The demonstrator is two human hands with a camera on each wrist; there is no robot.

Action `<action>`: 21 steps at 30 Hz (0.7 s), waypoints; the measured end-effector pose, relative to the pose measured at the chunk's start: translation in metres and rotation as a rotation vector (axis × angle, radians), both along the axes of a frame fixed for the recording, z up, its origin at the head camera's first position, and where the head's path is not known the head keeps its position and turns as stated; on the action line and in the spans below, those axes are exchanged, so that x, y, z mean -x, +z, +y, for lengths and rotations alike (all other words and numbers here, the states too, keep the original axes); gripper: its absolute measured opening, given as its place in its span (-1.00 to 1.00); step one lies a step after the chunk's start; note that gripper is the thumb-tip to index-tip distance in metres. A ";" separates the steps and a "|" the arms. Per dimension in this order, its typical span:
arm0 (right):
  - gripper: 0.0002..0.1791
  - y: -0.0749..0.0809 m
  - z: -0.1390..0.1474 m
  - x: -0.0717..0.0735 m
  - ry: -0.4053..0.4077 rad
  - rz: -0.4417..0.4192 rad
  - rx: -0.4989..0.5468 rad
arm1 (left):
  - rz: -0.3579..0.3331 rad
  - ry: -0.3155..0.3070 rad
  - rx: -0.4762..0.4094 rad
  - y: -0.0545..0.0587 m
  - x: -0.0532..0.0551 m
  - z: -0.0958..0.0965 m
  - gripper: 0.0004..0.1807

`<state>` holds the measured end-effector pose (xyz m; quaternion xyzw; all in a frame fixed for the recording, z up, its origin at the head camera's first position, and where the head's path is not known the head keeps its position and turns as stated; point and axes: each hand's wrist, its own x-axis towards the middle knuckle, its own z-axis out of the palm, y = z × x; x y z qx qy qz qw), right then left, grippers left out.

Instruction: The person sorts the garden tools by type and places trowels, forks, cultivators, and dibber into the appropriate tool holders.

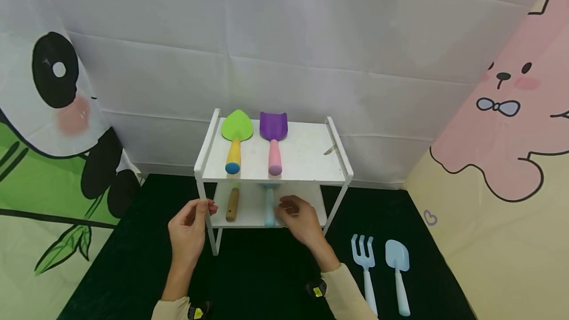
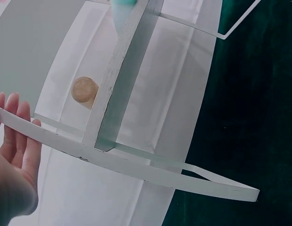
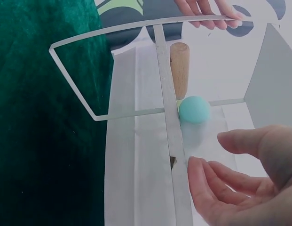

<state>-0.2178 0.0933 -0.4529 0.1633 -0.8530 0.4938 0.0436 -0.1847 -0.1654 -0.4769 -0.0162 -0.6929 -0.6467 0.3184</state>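
A white two-tier shelf rack [image 1: 306,162] stands in the middle of the head view. My left hand [image 1: 188,226] holds its left front leg, the leg passing between thumb and fingers. Near the front of the lower tier, my right hand [image 1: 302,219] is beside a light blue handle [image 1: 269,209], its thumb and fingertips parted with nothing between them in the right wrist view. The far part of that tool is hidden under the upper tier. Left of it lies a wooden handle [image 1: 232,205] with a bit of green at its far end.
On the upper tier lie a green trowel [image 1: 237,125] with a yellow handle and a purple shovel [image 1: 273,126] with a pink handle. A light blue fork [image 1: 364,256] and a light blue spade [image 1: 397,256] lie on the dark green cloth [image 1: 253,280] at right.
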 end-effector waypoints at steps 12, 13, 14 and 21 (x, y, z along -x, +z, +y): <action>-0.66 -0.006 0.012 -0.013 -0.057 0.000 0.114 | -0.033 0.025 0.010 -0.001 0.001 0.002 -0.75; -0.66 -0.006 0.013 -0.014 -0.060 0.003 0.124 | -0.030 0.022 0.009 0.000 0.001 0.002 -0.75; -0.67 -0.006 0.013 -0.014 -0.061 0.004 0.132 | -0.026 0.020 0.009 0.000 0.001 0.001 -0.76; -0.66 -0.009 0.018 -0.021 -0.034 0.029 0.201 | -0.024 0.012 -0.001 -0.001 0.002 0.001 -0.77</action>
